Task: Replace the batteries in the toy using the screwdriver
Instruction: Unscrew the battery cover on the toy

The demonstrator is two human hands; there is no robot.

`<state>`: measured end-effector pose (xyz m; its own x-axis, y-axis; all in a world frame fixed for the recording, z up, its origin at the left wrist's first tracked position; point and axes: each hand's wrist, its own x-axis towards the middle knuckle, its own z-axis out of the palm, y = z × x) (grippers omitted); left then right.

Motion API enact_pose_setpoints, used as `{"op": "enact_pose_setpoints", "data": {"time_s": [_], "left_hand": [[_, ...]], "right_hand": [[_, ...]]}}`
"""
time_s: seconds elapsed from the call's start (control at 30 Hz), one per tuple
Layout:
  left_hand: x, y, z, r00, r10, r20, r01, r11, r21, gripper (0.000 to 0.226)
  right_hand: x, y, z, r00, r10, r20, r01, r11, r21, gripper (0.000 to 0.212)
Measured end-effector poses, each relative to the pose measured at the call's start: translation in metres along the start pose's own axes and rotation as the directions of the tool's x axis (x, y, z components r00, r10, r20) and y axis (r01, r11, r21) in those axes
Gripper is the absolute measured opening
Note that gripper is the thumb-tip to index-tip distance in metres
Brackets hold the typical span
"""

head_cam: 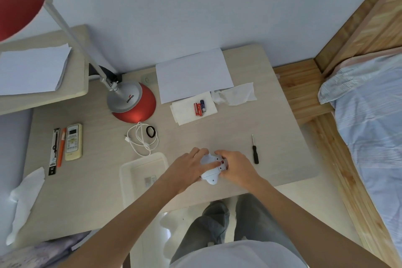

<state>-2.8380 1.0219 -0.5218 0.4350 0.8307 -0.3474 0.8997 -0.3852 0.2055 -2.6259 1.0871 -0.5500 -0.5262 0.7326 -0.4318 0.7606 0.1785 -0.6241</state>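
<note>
Near the desk's point(97, 191) front edge, the left hand point(188, 167) and the right hand point(237, 166) both grip the white toy point(210, 176). The screwdriver point(255, 152) lies just right of them. Three batteries point(199, 107) rest on a tissue point(185, 114) toward the back edge.

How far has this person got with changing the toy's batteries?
Early, it seems. Done: nothing clearly. In hand: the left hand and right hand hold the white toy at the table edge. To do: the screwdriver lies apart, unused, and three batteries wait on a tissue.
</note>
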Motion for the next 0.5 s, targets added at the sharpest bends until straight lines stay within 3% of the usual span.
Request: {"op": "enact_pose_setpoints", "data": {"time_s": [0.17,0.5], "left_hand": [[0.008,-0.008,0.006,0.998,0.037,0.040,-0.041,0.995,0.088,0.096],[0.020,-0.010,0.002,0.994,0.029,0.110,-0.034,0.998,0.045,0.101]], "right_hand": [[0.000,0.001,-0.002,1.000,-0.002,0.005,0.002,0.999,-0.050,0.070],[0.002,-0.001,-0.005,0.999,-0.030,0.011,0.031,0.994,-0.101,0.069]]}}
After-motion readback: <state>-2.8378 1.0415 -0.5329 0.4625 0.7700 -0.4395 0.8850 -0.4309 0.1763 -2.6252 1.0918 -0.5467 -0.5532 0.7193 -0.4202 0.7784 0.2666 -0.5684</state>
